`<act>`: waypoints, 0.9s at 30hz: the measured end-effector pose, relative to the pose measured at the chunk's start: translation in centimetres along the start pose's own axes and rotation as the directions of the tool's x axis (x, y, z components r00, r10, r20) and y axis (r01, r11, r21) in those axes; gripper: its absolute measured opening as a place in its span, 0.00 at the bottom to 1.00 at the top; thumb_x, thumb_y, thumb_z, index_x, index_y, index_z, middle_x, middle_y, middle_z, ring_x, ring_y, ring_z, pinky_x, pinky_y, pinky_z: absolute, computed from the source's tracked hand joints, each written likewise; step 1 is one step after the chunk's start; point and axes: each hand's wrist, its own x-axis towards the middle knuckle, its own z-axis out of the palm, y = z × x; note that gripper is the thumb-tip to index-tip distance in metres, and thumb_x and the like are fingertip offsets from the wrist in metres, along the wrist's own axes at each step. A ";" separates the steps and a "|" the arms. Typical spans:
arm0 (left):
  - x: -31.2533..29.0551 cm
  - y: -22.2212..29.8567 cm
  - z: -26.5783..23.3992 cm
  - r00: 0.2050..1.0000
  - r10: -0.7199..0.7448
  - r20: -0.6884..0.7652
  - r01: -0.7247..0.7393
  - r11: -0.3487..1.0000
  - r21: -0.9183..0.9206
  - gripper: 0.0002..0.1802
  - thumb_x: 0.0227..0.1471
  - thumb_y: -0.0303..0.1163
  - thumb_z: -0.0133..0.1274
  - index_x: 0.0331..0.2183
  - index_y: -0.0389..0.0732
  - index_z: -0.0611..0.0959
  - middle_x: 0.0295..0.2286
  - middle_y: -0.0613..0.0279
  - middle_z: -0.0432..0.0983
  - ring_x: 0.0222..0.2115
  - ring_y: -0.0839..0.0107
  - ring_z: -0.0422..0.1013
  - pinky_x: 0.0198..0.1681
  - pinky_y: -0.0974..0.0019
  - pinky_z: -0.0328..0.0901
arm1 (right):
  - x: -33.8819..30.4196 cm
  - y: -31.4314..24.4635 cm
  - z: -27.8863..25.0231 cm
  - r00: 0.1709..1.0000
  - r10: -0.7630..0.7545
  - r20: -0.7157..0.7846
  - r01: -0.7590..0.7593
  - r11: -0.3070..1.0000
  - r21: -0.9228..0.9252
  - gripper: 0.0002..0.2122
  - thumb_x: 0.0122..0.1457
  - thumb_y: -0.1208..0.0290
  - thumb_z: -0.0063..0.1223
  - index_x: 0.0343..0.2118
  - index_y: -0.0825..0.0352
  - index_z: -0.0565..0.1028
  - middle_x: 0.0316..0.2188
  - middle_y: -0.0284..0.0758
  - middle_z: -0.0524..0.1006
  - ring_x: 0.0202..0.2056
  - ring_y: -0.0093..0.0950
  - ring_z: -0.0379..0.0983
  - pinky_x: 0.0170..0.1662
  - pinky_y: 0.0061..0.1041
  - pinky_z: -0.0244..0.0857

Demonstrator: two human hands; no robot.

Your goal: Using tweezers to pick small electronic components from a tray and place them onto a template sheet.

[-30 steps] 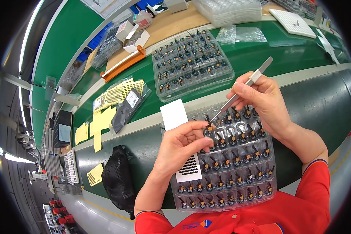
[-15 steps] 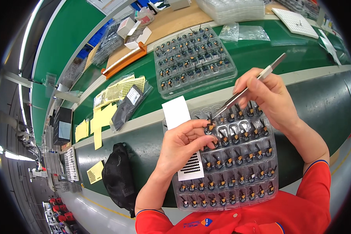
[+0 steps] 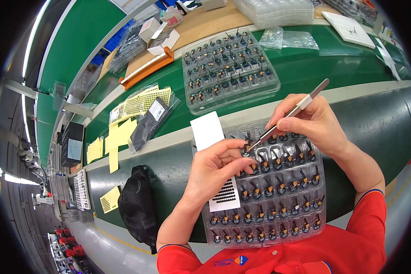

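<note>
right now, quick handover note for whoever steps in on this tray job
Left hand: pinches a small round part over the near clear tray.
Right hand: holds tweezers, tips at that part.
Near tray: lower rows filled with small parts; several pockets in the upper rows look empty.
A white label strip lies under the left hand.
A second tray, filled, sits further back on the green belt.
Left: the empty upper pockets.

right hand [image 3: 316,124] points tweezers [image 3: 287,117] at part in left hand [image 3: 213,167].
</note>
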 end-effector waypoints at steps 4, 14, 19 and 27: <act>0.0 0.0 0.0 1.000 -0.004 0.000 0.004 1.000 0.009 0.17 0.46 0.18 0.51 0.41 0.32 0.73 0.28 0.52 0.77 0.26 0.71 0.74 0.26 0.78 0.64 | 0.0 0.0 0.1 1.000 -0.011 -0.002 0.011 1.000 0.000 0.03 0.51 0.79 0.51 0.29 0.71 0.73 0.28 0.35 0.75 0.32 0.21 0.72 0.37 0.19 0.66; 0.0 0.0 -0.1 1.000 -0.001 0.014 0.001 1.000 -0.005 0.16 0.46 0.17 0.50 0.41 0.33 0.73 0.28 0.51 0.77 0.26 0.71 0.75 0.26 0.78 0.64 | 0.0 0.0 0.1 1.000 -0.027 0.007 0.027 0.999 -0.022 0.03 0.51 0.79 0.51 0.29 0.71 0.73 0.29 0.36 0.75 0.32 0.22 0.72 0.38 0.20 0.66; 0.0 0.0 0.0 1.000 -0.002 0.010 0.002 1.000 -0.008 0.16 0.46 0.17 0.50 0.41 0.33 0.73 0.28 0.51 0.77 0.26 0.71 0.75 0.26 0.78 0.64 | 0.0 0.0 0.0 0.999 -0.042 0.010 0.042 0.999 -0.018 0.03 0.51 0.79 0.51 0.29 0.71 0.73 0.29 0.37 0.75 0.32 0.23 0.72 0.38 0.21 0.66; 0.1 0.4 -0.1 0.999 -0.018 0.047 0.019 1.000 -0.013 0.16 0.45 0.16 0.50 0.40 0.33 0.72 0.29 0.52 0.77 0.27 0.70 0.74 0.26 0.77 0.65 | -0.1 0.1 0.1 0.997 -0.068 0.023 0.067 0.997 0.029 0.03 0.52 0.78 0.51 0.28 0.72 0.73 0.28 0.39 0.75 0.31 0.24 0.73 0.37 0.21 0.67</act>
